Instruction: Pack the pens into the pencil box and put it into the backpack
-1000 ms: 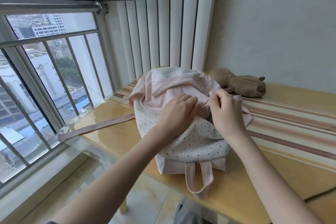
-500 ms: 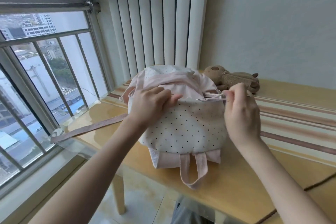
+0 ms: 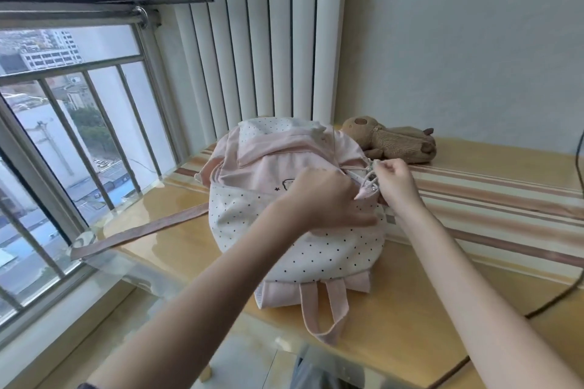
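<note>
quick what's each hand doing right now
Left hand: presses and grips the backpack fabric.
Right hand: pinches the zipper pull cord.

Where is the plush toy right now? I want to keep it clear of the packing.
In the head view the brown plush toy lies on the table by the back wall, just behind and right of the backpack, beyond the right hand.

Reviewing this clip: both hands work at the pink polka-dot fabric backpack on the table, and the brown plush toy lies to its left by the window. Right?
Not quite. The head view shows the brown plush toy lying to the right of the pink polka-dot fabric backpack, by the wall. Both the left hand and right hand do work at it.
</note>
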{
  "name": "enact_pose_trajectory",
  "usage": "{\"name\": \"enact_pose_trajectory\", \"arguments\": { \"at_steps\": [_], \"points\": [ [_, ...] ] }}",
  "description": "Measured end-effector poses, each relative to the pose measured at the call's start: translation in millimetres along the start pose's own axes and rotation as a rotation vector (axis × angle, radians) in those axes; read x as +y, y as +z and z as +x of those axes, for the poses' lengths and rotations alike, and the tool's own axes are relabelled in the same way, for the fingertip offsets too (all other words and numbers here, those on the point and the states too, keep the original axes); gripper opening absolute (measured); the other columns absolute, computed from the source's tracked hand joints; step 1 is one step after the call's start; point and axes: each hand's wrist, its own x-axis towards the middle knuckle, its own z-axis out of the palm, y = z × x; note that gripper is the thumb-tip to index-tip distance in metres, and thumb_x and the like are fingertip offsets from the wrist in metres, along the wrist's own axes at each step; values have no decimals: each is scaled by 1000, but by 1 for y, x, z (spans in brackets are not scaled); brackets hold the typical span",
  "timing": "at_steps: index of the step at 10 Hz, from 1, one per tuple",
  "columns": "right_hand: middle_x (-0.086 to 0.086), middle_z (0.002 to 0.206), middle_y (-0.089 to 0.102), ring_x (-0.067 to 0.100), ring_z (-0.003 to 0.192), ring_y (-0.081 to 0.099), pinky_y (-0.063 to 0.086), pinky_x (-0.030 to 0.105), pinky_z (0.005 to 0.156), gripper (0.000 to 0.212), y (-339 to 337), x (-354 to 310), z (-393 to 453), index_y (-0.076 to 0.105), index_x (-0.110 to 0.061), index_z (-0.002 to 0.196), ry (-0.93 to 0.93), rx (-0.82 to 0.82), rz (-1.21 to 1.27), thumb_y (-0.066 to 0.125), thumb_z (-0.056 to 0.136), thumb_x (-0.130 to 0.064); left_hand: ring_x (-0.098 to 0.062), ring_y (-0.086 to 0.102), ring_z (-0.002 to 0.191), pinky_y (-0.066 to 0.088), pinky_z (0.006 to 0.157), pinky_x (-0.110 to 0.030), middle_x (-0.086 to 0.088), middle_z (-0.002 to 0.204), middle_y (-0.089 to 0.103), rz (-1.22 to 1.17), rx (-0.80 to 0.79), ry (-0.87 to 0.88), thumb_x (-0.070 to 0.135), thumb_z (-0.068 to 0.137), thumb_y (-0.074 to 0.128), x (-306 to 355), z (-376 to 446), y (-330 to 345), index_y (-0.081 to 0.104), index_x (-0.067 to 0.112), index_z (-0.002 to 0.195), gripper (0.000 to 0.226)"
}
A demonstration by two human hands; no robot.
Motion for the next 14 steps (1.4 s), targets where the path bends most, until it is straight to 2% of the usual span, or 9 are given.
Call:
{"name": "enact_pose_trajectory", "arguments": {
  "at_steps": [2,3,4,6,7,11,12,13,14],
  "points": [
    [-2,73,52,11,64,48,37,25,58,21,-13,22,-3,51,-12,88,-100,-329,-195,67,85,-24,-13,28,49,28,56,-30,-1,54,30,-716,-310,-223,47,88,56,-25,4,37,38,10,56,52],
    [2,67,56,9,53,48,37,23,53,16,-5,27,10,50,-8,86,-96,-241,-113,64,87,-17,-10,40,59,31,70,-29,9,47,29,-988,-341,-276,30,90,59,-38,-3,47,37,11,53,47],
    [5,61,51,8,43,44,34,21,43,20,7,25,34,45,-14,78,33,-192,126,61,90,-12,-8,37,47,29,59,-27,6,48,33,-1283,-265,-396,20,94,55,-46,-17,59,36,16,52,47],
    [-1,64,44,15,54,41,33,27,52,31,44,6,90,38,-22,70,-151,-41,-37,58,89,-11,-29,62,77,53,68,-31,-22,91,64,-1754,-213,-613,33,77,66,-50,-33,58,65,-2,106,45],
    [-3,64,40,15,57,39,31,25,51,23,60,4,112,40,-16,74,-233,29,-189,52,89,-3,-24,67,78,54,72,-32,-16,93,69,-1954,-256,-652,35,61,68,-56,-35,61,63,1,110,60],
    [-3,66,45,21,66,48,37,29,57,24,62,20,130,42,-15,74,-188,85,-237,61,87,-11,-22,71,80,56,77,-31,-12,90,74,-2123,-265,-611,36,52,85,-63,-41,65,73,6,98,56],
    [7,87,59,20,72,60,45,27,56,20,51,21,111,45,-17,83,-79,15,-75,62,88,-25,-33,62,94,49,87,-41,-21,102,67,-1928,-146,-728,37,75,70,-55,-43,60,66,-4,108,53],
    [3,92,57,19,79,59,47,29,64,21,24,15,88,48,-17,97,-119,68,24,59,89,-33,-22,54,74,45,64,-27,-4,75,62,-1592,107,-733,30,86,65,-50,-57,53,65,16,78,17],
    [1,86,58,18,79,61,50,35,72,8,-16,-14,55,48,-27,84,-385,247,245,55,88,-26,-13,56,76,49,70,-27,3,83,59,-1106,392,-618,31,76,76,-44,-81,20,59,22,92,25]
  ]
}}
